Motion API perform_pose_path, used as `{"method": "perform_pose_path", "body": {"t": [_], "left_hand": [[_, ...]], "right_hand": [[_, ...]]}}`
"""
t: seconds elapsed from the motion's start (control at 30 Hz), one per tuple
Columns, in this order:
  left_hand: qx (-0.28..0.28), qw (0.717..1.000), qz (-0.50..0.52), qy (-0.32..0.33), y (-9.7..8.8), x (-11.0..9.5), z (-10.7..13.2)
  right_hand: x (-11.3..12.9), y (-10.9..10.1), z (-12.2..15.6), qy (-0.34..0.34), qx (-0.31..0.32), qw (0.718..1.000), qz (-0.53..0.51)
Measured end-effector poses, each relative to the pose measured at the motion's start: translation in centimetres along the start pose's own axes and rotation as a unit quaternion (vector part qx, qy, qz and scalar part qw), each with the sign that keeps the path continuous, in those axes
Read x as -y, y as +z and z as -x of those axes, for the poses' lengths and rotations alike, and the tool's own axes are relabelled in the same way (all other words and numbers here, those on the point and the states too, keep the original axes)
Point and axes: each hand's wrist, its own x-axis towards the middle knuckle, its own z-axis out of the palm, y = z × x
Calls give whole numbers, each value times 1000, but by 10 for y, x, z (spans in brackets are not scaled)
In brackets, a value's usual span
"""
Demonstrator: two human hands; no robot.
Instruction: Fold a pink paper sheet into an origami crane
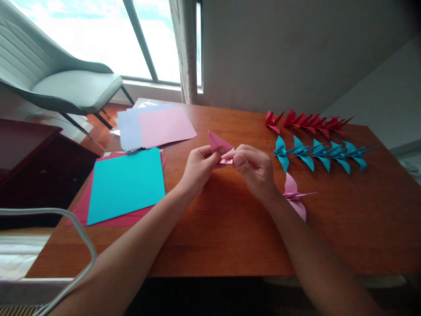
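Note:
A partly folded piece of pink origami paper [218,142] is held above the middle of the table, its pointed tip upward. My left hand [201,166] grips its lower left side, with the thumb pressed on the front. My right hand [255,166] is closed at the lower right edge, its index finger reaching onto the folded paper. The right thumb is bent near that edge; whether it pinches the paper is hard to see. Beside my right forearm lies a pink paper crane [292,195], partly hidden by the arm.
Rows of red paper cranes [301,119] and blue paper cranes [304,151] stand at the back right. To the left lie blue sheets [125,188] over red ones, with pink and lavender sheets [167,127] behind. A white cable [83,237] crosses near my left forearm.

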Motion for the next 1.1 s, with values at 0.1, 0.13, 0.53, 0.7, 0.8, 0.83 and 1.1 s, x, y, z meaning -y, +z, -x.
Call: {"method": "perform_pose_path", "body": {"t": [0.1,0.13,0.53,0.7,0.8,0.83,1.1], "left_hand": [[-18,1000,14,1,-2,0,-2],[-20,999,30,-3,-4,0,-3],[-17,993,112,-39,-10,-1,-7],[-28,998,64,3,-7,-1,-6],[-32,999,22,28,-3,-2,-4],[-29,999,10,34,-2,-3,-4],[-7,1000,20,18,1,2,-4]], "right_hand": [[-1,1,0,11,-8,1000,25],[-2,1,0,23,-16,999,35],[-18,7,-3,109,-26,993,26],[-17,4,-5,126,-34,991,42],[-20,2,-7,138,-60,988,40],[-21,2,-8,143,-63,987,31],[-25,3,-8,135,-68,988,4]]}}
